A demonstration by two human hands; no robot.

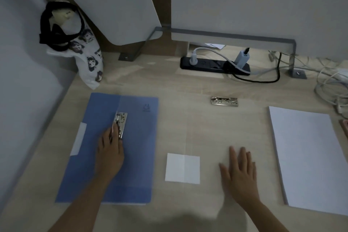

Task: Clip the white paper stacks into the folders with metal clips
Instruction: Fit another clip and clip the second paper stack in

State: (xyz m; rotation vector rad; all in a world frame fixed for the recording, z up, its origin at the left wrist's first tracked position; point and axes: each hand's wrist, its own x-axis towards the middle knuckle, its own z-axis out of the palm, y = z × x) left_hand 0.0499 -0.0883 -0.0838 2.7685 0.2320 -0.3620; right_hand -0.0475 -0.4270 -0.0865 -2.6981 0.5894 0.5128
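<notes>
Both my hands are over the desk: my right hand lies flat, fingers spread, holding nothing, beside a small white sheet. My left hand grips a metal clip on the blue folder (closed, paper peeking out left). A second clip lies apart; the white paper stack sits far right.

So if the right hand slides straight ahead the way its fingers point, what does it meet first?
Probably bare desk for a good stretch. The right hand lies flat, fingers pointing up the table and slightly left, so the loose metal clip seems the first thing near that line, though it could pass just beside it.
</notes>
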